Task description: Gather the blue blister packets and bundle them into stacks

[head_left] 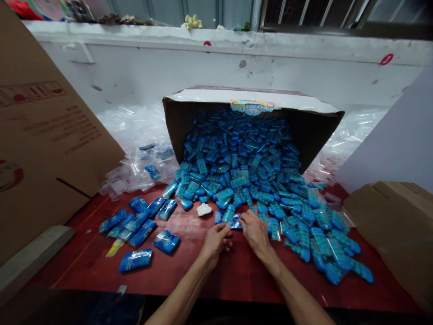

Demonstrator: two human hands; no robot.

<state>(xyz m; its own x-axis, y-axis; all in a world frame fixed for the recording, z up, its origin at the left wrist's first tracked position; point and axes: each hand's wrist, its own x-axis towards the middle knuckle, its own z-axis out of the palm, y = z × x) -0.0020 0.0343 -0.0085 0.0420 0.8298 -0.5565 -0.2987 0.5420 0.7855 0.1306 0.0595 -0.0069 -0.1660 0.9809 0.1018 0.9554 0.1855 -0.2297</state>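
My left hand [215,243] is closed, thumb and index finger pinched at the lower end of a small clear container [229,213] with blue ends and teal contents. Beneath and behind this container lies a flat dark blue printed packet [237,222]. The right-hand end of that packet is in the bent fingers of my right hand [254,231]; the fingertips are partly hidden. A white lump [204,209], like wadding, sits to the left of the packet. Just beyond both hands spreads a large heap of similar blue containers [237,178].
The heap spills from a cardboard box [316,124] lying on its side. Several blue packets [135,260] lie at left on the red table [189,275]. Clear plastic sleeves [125,178] pile behind. Large cartons [43,117] stand left, and another box [392,225] right.
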